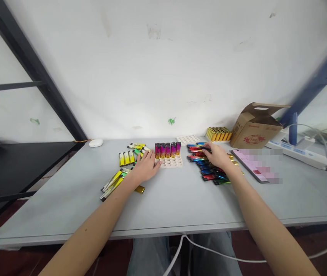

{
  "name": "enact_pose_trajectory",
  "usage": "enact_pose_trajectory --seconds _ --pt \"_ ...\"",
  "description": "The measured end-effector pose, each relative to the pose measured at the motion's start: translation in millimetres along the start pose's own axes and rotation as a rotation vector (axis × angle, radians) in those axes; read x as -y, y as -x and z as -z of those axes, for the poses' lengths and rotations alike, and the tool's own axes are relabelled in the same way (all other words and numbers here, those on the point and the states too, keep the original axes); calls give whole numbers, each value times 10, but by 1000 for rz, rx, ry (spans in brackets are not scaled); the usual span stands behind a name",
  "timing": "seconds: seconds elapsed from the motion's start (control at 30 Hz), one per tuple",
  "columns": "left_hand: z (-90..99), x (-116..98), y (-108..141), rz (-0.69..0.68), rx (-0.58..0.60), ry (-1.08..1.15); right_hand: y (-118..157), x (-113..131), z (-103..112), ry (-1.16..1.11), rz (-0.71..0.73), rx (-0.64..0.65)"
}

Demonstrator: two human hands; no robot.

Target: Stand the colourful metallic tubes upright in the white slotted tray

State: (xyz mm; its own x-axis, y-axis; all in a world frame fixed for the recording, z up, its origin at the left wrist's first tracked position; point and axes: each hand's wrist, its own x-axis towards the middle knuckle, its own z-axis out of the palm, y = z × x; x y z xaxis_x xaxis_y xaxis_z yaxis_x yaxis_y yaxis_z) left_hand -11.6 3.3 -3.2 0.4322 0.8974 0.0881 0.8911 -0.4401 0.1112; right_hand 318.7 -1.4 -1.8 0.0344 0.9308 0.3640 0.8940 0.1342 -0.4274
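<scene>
A white tray with holes [172, 162] stands mid-table, with several purple-and-yellow lighters [167, 150] upright in its back part. My left hand [145, 167] lies at the tray's left side, thumb apart from the fingers and nothing visible in its grasp. Beside and beneath that hand are loose yellow lighters [127, 158], some with green ones among them. Over a pile of shiny red, blue and green lighters [206, 166], my right hand [217, 155] has its fingertips closed on a dark-ended lighter [206, 149]. Part of the pile is hidden under this hand.
At the back are another white tray [187, 140] and one filled with golden lighters [218, 134]. An open cardboard box [252, 132], a phone with a pink screen [250, 165] and a power strip [298, 154] stand right. A white case [96, 143] lies left; a white cable [223, 256] hangs in front.
</scene>
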Motion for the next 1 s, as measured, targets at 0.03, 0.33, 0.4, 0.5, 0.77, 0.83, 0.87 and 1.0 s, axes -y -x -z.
enact_pose_trajectory --seconds 0.03,0.33,0.4,0.5,0.77,0.83,0.87,1.0 --pt "5 2 0 -2 3 4 -5 17 -6 -99 -5 -50" --pt "17 18 -3 -8 15 9 -53 350 89 -1267 -276 -182" --pt "10 23 -6 -8 12 9 -34 414 140 -1429 -345 -93" --pt "15 25 -7 -8 13 4 8 508 200 -1541 -369 60" --pt "37 15 -1 -38 -17 -1 41 604 130 -1610 -377 204" --pt "32 17 -3 -37 -19 -3 33 592 116 -1560 -352 184" --pt "30 18 -4 -35 -18 -5 30 587 116 -1539 -335 160" --pt "30 17 -4 -21 -2 -18 35 597 154 -1540 -312 19"
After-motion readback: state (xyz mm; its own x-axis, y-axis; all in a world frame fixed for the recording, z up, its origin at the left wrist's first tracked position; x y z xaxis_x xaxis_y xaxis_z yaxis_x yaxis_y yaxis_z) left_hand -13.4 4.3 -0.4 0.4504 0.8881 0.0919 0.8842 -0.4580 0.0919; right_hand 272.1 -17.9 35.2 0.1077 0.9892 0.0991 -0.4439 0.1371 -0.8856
